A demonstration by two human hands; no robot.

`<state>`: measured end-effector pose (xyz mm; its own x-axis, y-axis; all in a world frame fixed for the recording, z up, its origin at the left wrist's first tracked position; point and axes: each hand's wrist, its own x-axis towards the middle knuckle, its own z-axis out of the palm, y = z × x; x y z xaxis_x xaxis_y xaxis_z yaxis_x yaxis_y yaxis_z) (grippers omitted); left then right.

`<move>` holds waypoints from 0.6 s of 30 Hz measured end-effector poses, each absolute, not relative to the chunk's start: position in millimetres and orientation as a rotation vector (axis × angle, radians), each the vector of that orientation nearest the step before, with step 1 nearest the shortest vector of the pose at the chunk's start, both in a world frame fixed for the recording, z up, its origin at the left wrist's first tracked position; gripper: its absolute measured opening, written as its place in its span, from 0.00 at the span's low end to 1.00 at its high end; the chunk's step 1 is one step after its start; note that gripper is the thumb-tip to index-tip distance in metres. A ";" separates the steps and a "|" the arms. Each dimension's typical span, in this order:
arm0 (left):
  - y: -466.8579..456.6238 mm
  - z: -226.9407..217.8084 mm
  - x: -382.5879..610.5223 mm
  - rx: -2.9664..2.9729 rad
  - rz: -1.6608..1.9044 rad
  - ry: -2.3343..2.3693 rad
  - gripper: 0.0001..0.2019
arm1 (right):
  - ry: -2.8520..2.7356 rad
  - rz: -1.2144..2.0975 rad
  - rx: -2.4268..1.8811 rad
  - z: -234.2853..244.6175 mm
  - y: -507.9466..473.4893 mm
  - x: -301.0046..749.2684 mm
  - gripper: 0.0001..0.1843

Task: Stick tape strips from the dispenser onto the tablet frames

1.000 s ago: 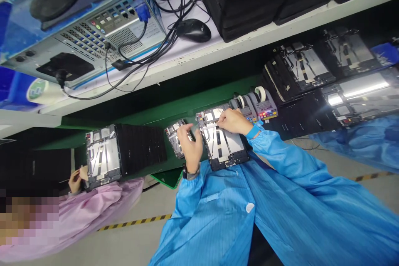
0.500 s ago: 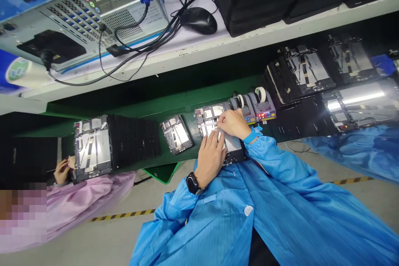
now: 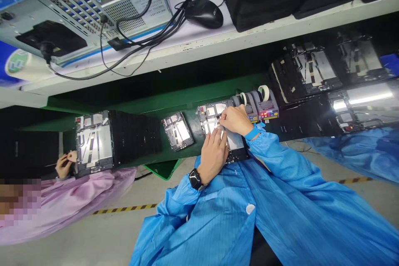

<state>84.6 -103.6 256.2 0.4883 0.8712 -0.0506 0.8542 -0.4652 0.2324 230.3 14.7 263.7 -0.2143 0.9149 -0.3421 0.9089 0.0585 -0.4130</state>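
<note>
On the green table (image 3: pixel 193 118), the opened device (image 3: pixel 233 140) is apparently steadied by the open left hand (image 3: pixel 214 151) while fine work is seemingly done on its far half by the bunched right hand (image 3: pixel 237 120), hold hidden; next, light precision seems needed.

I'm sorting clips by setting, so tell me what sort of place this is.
Probably an electronics assembly or repair line: an opened tablet-like device lies in front of the wearer, a stack of similar devices stands farther left, and two tape dispensers sit nearby.
</note>
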 end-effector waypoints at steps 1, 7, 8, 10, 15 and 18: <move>-103.6 256.3 84.6 2.513 0.109 1.479 0.25 | -2.286 0.866 -1.962 263.7 15.3 229.7 0.09; -104.6 254.9 84.0 2.513 0.098 1.491 0.25 | -2.407 0.816 -1.962 267.6 22.4 232.5 0.09; -104.7 254.8 83.8 2.514 0.095 1.490 0.25 | -2.431 0.770 -1.982 268.8 23.7 233.6 0.12; -104.7 254.5 83.3 2.522 0.092 1.482 0.25 | -2.455 0.660 -2.030 271.4 25.4 233.0 0.19; -103.9 254.3 82.1 2.529 0.086 1.467 0.25 | -2.502 0.565 -1.968 274.0 27.9 213.5 0.29; -104.1 255.8 81.5 2.523 0.093 1.462 0.25 | -2.498 0.586 -1.991 271.1 29.6 211.4 0.29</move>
<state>81.5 -104.1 255.8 0.5020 0.8630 -0.0569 0.8488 -0.4790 0.2237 211.4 29.6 271.1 -0.2450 0.9213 -0.3019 0.9595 0.1858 -0.2117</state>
